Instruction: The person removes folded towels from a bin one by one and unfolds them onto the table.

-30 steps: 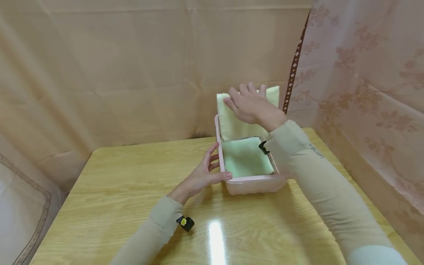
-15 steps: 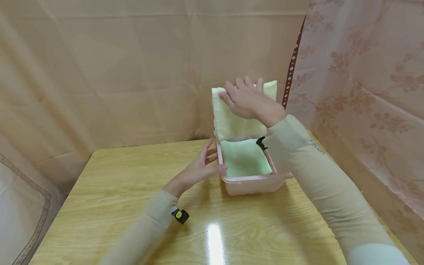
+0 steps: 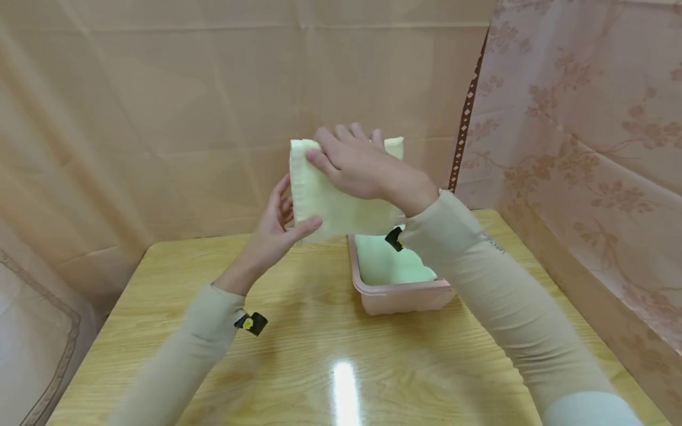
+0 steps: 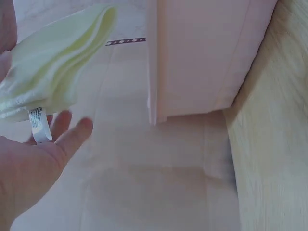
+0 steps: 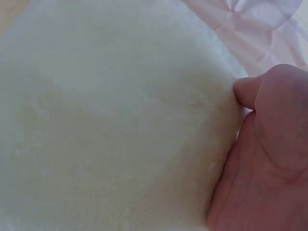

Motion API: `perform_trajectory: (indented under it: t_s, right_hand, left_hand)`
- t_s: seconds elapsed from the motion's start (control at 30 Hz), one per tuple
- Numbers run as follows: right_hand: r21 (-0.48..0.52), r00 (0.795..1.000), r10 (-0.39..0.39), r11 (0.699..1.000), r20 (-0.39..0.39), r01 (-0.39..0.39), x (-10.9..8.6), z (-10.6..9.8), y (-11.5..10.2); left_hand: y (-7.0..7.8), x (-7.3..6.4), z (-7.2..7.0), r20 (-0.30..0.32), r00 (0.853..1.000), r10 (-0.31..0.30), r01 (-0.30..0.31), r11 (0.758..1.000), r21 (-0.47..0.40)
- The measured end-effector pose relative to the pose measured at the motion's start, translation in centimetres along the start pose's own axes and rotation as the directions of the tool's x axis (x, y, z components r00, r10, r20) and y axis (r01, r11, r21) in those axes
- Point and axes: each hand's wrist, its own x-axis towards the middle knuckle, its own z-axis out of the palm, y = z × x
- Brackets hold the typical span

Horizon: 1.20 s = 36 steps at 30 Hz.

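Observation:
A folded pale yellow towel [image 3: 341, 201] hangs above the table, left of the pink plastic basket [image 3: 407, 289]. My right hand [image 3: 362, 165] grips its top edge, thumb on the near face and fingers over the edge; the right wrist view shows the pinch on the towel [image 5: 115, 115]. My left hand [image 3: 272, 225] is at the towel's lower left side, its thumb overlapping the near face. In the left wrist view its fingers [image 4: 74, 134] are extended beside the towel's layered edge, near a white label [image 4: 39, 125]. A mint green folded towel [image 3: 391, 263] lies in the basket, partly hidden.
The wooden table [image 3: 298, 355] lies under both arms. A beige curtain [image 3: 213, 118] stands behind it and a pink floral curtain [image 3: 602, 154] along the right. The basket sits towards the table's right side.
The yellow towel has come up out of the basket and moved left in my right hand. My left hand has left the basket rim and moved up and left to the towel's edge.

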Motion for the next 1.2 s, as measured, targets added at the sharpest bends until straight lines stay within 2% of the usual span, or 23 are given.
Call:
perform_trajectory:
  t_s: [0.07,0.23,0.37,0.5,0.63,0.73,0.87,0.97,1.07,1.13,1.2]
  right_hand:
    - [0.014,1.000,-0.026,1.000,0.002,0.026,0.2,0.3,-0.8]
    - [0.015,0.998,-0.057,0.998,0.001,0.057,1.2,1.6,-2.6]
    - [-0.011,0.998,-0.056,0.998,0.000,0.056,2.0,3.4,-4.0]
    - [-0.026,0.998,-0.048,0.998,0.038,0.049,2.7,5.8,-5.4]
    - [-0.007,0.995,-0.013,1.000,0.097,0.013,3.1,8.6,-6.6]
    - [0.025,0.987,0.020,0.999,0.159,-0.024,3.4,11.0,-7.2]
    - [0.082,0.966,0.046,0.994,0.256,-0.069,3.7,14.8,-7.3]
    - [0.144,0.952,0.056,0.984,0.300,-0.103,4.0,18.0,-7.2]
    - [0.208,0.948,0.051,0.971,0.316,-0.121,4.4,21.1,-7.2]
    - [0.246,0.953,0.029,0.963,0.303,-0.107,4.5,22.8,-7.2]
    - [0.274,0.961,0.002,0.958,0.277,-0.081,4.6,24.2,-7.3]
  left_hand:
    - [0.4,-0.6,-0.7,0.006,1.000,0.006,-0.006,1.000,0.011]
    - [0.9,-2.6,-2.4,-0.001,1.000,0.005,-0.005,0.992,0.123]
    - [0.5,-4.2,-3.5,-0.017,1.000,0.008,-0.005,0.989,0.147]
    - [-0.5,-6.3,-4.8,-0.026,0.998,-0.055,0.058,0.986,0.153]
    - [-1.8,-8.5,-6.3,-0.005,0.987,-0.158,0.157,0.979,0.131]
    - [-2.9,-9.9,-7.2,0.032,0.966,-0.257,0.252,0.961,0.117]
    - [-4.6,-11.6,-8.0,0.087,0.921,-0.379,0.366,0.921,0.133]
    - [-6.1,-12.5,-8.5,0.111,0.891,-0.441,0.423,0.893,0.153]
    - [-7.5,-13.4,-9.2,0.117,0.863,-0.491,0.474,0.868,0.148]
    - [-8.2,-14.0,-9.8,0.118,0.846,-0.520,0.505,0.852,0.138]
    - [-8.8,-14.5,-10.6,0.117,0.834,-0.538,0.526,0.842,0.125]
